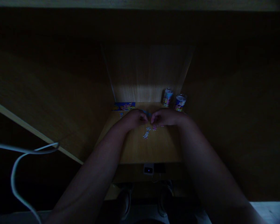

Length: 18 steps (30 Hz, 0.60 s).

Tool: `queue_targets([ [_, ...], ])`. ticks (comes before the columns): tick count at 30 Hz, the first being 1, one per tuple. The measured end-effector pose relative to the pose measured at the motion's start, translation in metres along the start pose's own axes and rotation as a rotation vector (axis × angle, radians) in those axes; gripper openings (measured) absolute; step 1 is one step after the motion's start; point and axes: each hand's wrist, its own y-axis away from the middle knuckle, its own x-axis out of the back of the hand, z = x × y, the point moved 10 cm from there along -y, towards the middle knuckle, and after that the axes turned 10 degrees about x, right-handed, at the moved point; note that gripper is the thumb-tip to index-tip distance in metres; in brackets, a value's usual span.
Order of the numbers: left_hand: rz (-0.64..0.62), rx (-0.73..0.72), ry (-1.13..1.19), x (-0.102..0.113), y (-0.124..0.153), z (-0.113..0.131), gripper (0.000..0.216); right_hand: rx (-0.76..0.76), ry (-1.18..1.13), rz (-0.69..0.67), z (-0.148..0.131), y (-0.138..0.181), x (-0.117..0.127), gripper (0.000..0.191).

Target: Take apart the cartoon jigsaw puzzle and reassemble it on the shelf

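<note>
Beyond right hand (164, 117) — two cartoon-print cans (167, 98)

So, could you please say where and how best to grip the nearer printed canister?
Probably around the upper side wall of the nearer canister, coming from the near side: it looks round and upright, with the other canister behind to its left.

Both bare forearms, left forearm (99, 165) and right forearm (205, 158), reach forward and slant inward, the wrists bent so that left hand (137, 117) and right hand (163, 117) face each other, just apart; the fingers (153, 118) of both curl inward and downward (dim light hides whether the fingertips pinch anything), backs of the hands uppermost
</note>
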Motion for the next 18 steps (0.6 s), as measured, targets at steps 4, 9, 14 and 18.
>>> queue_targets([
  [4, -0.069, 0.037, -0.025, 0.000, 0.008, -0.004, 0.007, 0.120, -0.081, -0.030, -0.019, -0.007, -0.013, 0.023],
  [9, -0.110, 0.107, -0.045, -0.001, 0.014, -0.008, 0.007, 0.070, 0.002, -0.027, -0.003, -0.010, -0.013, 0.016],
  [14, -0.097, 0.178, -0.077, 0.004, 0.017, -0.011, 0.023, 0.028, 0.056, 0.076, 0.006, -0.008, -0.001, 0.013],
  [18, -0.111, 0.229, -0.078, 0.007, 0.019, -0.009, 0.035, 0.226, -0.069, -0.050, -0.025, -0.013, -0.023, 0.027],
])
